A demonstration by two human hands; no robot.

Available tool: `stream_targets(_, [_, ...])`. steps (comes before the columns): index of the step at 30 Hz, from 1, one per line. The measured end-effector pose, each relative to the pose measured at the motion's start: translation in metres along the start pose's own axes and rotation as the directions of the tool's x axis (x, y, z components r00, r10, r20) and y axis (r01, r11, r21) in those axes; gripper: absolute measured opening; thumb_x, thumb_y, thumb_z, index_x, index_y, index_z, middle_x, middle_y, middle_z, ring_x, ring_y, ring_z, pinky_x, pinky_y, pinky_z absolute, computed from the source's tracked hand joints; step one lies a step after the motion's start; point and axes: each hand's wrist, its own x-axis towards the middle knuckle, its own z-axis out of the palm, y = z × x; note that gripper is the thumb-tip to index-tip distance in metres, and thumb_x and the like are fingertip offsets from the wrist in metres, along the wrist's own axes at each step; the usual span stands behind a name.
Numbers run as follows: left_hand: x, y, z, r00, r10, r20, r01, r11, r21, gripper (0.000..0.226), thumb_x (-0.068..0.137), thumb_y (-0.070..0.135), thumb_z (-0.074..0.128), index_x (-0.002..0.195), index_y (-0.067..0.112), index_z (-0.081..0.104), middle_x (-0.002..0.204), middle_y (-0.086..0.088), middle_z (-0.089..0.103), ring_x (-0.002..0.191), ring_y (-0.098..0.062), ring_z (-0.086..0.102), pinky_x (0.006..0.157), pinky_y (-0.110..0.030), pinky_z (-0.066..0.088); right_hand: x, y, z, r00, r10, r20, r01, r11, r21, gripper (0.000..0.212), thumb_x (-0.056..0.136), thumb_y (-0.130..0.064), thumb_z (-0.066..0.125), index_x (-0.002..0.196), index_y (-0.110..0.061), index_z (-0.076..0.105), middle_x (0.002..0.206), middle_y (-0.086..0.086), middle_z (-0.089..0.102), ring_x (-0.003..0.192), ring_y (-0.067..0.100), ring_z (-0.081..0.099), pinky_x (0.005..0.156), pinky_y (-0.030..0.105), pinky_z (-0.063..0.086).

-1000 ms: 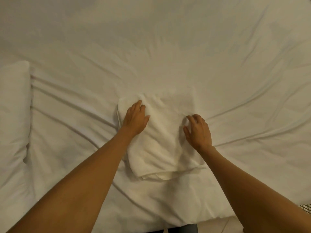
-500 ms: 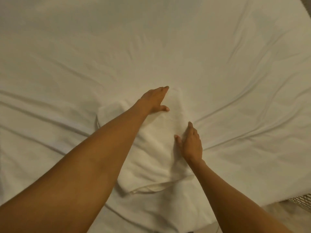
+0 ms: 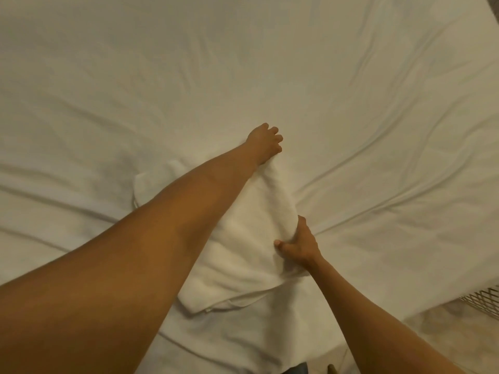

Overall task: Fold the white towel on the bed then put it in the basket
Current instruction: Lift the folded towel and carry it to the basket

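The white towel (image 3: 251, 247) lies partly folded on the white bed sheet (image 3: 351, 103), in the middle of the head view. My left hand (image 3: 266, 143) reaches across it and grips its far right corner, fingers curled. My right hand (image 3: 298, 245) pinches the towel's near right edge, which is lifted off the sheet. My left forearm hides part of the towel's left side. A corner of the wire basket (image 3: 483, 299) shows at the right edge, beside the bed.
The wrinkled sheet spreads out on all sides of the towel. The bed's near edge runs along the bottom right, with floor (image 3: 445, 325) beyond it. A dark object (image 3: 297, 369) peeks out at the bottom edge.
My left hand has moved from the towel's left side to its far right corner and closed on it. My right hand has slid nearer and gripped the right edge. The view shifted right.
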Motion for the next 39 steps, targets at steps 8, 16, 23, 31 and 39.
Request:
stream_targets(8, [-0.026, -0.005, -0.009, 0.996, -0.082, 0.023, 0.08, 0.995, 0.053, 0.042, 0.09, 0.023, 0.06, 0.131, 0.016, 0.054, 0.136, -0.001, 0.047, 0.132, -0.02, 0.037, 0.105, -0.03, 0.031, -0.014, -0.005, -0.01, 0.997, 0.079, 0.023, -0.08, 0.996, 0.045, 0.053, 0.07, -0.026, 0.081, 0.116, -0.005, 0.064, 0.115, 0.012, 0.066, 0.106, 0.03, 0.061, 0.076, 0.029, 0.044])
stream_targets(16, [-0.086, -0.01, -0.019, 0.995, -0.024, -0.099, 0.031, 0.997, 0.069, 0.053, 0.08, 0.047, 0.066, 0.12, 0.014, 0.06, 0.13, -0.002, 0.048, 0.124, -0.02, 0.043, 0.104, -0.031, 0.033, -0.05, -0.003, -0.018, 0.996, -0.02, 0.088, 0.026, 0.997, -0.07, 0.059, 0.061, -0.039, 0.07, 0.115, -0.018, 0.064, 0.112, 0.007, 0.068, 0.109, 0.029, 0.059, 0.082, 0.03, 0.044])
stream_targets(23, [-0.172, -0.014, -0.006, 0.985, -0.105, -0.137, 0.104, 0.994, -0.018, 0.033, 0.087, 0.012, 0.054, 0.119, 0.011, 0.046, 0.114, -0.006, 0.062, 0.103, -0.025, 0.06, 0.091, -0.032, 0.042, -0.105, -0.03, -0.008, 0.943, -0.289, -0.165, 0.234, 0.928, -0.29, 0.023, 0.075, -0.024, 0.056, 0.094, -0.016, 0.045, 0.075, 0.002, 0.057, 0.072, 0.029, 0.053, 0.054, 0.029, 0.035])
stream_targets(31, [-0.262, -0.043, -0.013, 0.906, -0.377, -0.194, 0.321, 0.909, -0.265, 0.028, 0.088, 0.021, 0.055, 0.115, 0.015, 0.052, 0.114, -0.004, 0.063, 0.102, -0.024, 0.058, 0.086, -0.031, 0.042, -0.144, -0.084, -0.043, 0.749, -0.61, -0.258, 0.409, 0.732, -0.545, 0.023, 0.075, -0.008, 0.052, 0.097, -0.009, 0.054, 0.07, 0.008, 0.065, 0.075, 0.033, 0.06, 0.1, 0.036, 0.035])
stream_targets(39, [-0.314, -0.04, -0.044, 0.85, -0.514, -0.112, 0.385, 0.754, -0.532, 0.025, 0.08, 0.025, 0.063, 0.1, 0.01, 0.058, 0.101, -0.008, 0.069, 0.083, -0.026, 0.06, 0.064, -0.03, 0.038, -0.179, -0.12, -0.093, 0.682, -0.676, -0.28, 0.392, 0.661, -0.64, 0.023, 0.075, -0.013, 0.055, 0.098, -0.011, 0.059, 0.086, 0.012, 0.069, 0.079, 0.037, 0.062, 0.057, 0.031, 0.036])
